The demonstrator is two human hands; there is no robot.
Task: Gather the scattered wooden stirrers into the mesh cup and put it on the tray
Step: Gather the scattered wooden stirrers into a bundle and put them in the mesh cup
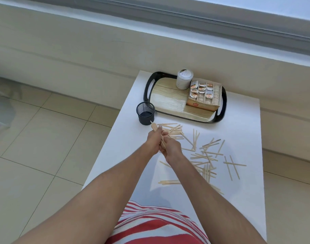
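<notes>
Both of my hands hold one bundle of wooden stirrers just above the white table. My left hand grips the bundle's upper part and my right hand grips it lower down. The bundle's top end points at the black mesh cup, which stands upright and empty a short way beyond it, beside the tray's left end. Many loose stirrers lie scattered over the table to the right of my hands. The black-rimmed, wood-patterned tray sits at the table's far end.
On the tray stand a white lidded jar and a cardboard box of sachets, filling its right half. The table's left edge runs close to the cup, with tiled floor below. A wall and window sill rise behind.
</notes>
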